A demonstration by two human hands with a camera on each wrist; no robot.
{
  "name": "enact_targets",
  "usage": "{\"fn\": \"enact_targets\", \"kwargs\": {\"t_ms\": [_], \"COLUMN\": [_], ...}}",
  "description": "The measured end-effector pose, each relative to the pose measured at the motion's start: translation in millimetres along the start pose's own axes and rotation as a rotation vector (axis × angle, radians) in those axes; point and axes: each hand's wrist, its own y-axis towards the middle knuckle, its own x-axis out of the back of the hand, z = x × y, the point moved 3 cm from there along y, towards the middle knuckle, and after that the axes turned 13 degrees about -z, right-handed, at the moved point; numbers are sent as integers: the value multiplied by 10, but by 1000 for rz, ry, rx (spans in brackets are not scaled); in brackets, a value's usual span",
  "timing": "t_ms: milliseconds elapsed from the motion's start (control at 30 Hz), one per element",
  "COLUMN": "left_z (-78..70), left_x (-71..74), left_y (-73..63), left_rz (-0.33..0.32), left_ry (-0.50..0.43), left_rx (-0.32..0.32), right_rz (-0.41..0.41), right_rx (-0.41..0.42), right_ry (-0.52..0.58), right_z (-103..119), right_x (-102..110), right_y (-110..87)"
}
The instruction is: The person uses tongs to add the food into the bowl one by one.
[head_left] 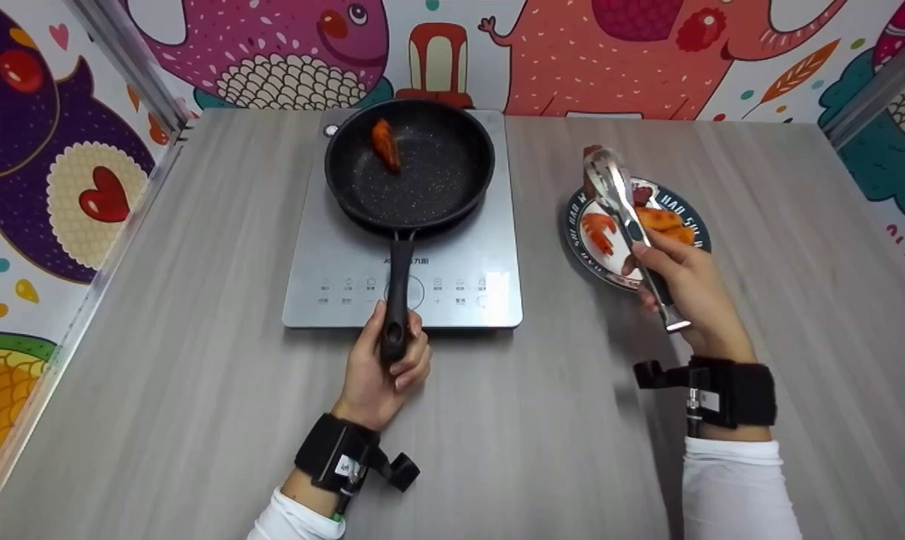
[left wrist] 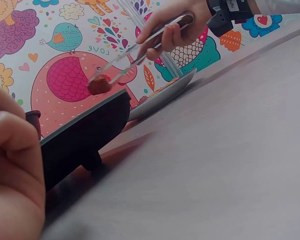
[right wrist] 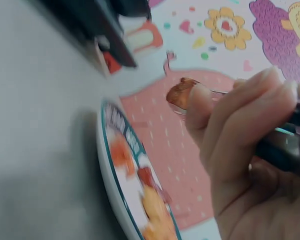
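White sleeves (head_left: pixel 738 487) and black wrist straps (head_left: pixel 735 393) lie nearest, over the grey table (head_left: pixel 527 450). Just beyond, the left hand (head_left: pixel 377 384) grips the black pan handle (head_left: pixel 400 281), thumb on one side and fingers curled round the other. To the right, the right hand (head_left: pixel 692 291) has its thumb and fingers clamped on metal tongs (head_left: pixel 632 229). Farther in, a plate (head_left: pixel 578 252) holds a shrimp (head_left: pixel 599 232) and orange-yellow pieces (head_left: pixel 658 219); the tongs' tips hold a browned piece (right wrist: pixel 181 94) up above the plate's far side. Left of it, the frying pan (head_left: pixel 441 169) sits on a silver cooktop (head_left: pixel 306 300), one reddish-brown piece (head_left: pixel 385 146) inside. Behind stands a wall (head_left: pixel 609 67) of cartoon animals.
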Motion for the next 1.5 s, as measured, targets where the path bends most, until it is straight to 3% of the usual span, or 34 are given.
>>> {"fn": "enact_targets", "kwargs": {"t_ms": [233, 533, 767, 1267, 1500], "left_z": [-9, -17, -19, 13, 16], "left_x": [21, 21, 23, 6, 11], "left_y": [-16, -19, -16, 7, 6], "left_rz": [-13, -12, -18, -43, -45], "left_ry": [2, 8, 10, 29, 29], "left_rx": [-2, -6, 3, 16, 16], "right_rz": [111, 203, 214, 213, 181], "right_rx": [41, 49, 39, 41, 120], "right_ry": [115, 101, 39, 16, -147], "right_z": [13, -15, -109, -166, -97], "right_x": [-327, -764, -1004, -1274, -1406], "right_y": [-55, -111, -83, 11, 142]}}
